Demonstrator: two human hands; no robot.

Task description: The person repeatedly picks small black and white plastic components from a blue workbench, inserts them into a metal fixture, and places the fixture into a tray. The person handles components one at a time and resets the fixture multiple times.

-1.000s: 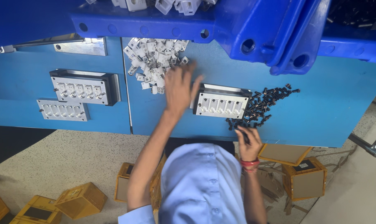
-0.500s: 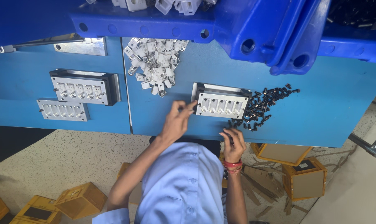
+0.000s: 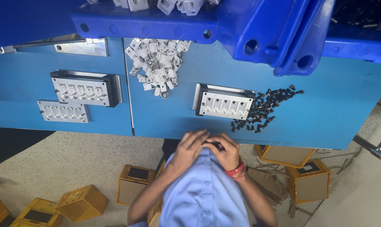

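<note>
Small dark part (image 3: 217, 146), likely one of the black screws, sits pinched between the fingertips of both hands, held close against the chest of the light blue shirt (image 3: 205, 193) just below the near edge of the blue table (image 3: 325, 105). The left hand (image 3: 189, 149) curls in from the left with its fingers bent and the tips meeting those of the right hand (image 3: 227, 150), which curls in from the other side; a red band (image 3: 234, 170) circles the right wrist. Both forearms angle up from bent elbows so the hands come together in the middle, knuckles upward. Whether a white piece is also held between the fingers cannot be told.

On the table just above the hands lies a metal block (image 3: 224, 103) with a row of oval pockets, set in a dark frame. Touching its right side is a loose heap of black screws (image 3: 264, 109). Further up and left is a pile of white plastic clips (image 3: 156, 65). Well to the left rest two more metal blocks (image 3: 83, 90), one above the other. A blue crate (image 3: 190, 21) overhangs the far edge of the table. On the speckled floor below stand several yellow boxes (image 3: 81, 204), left and right of the person
</note>
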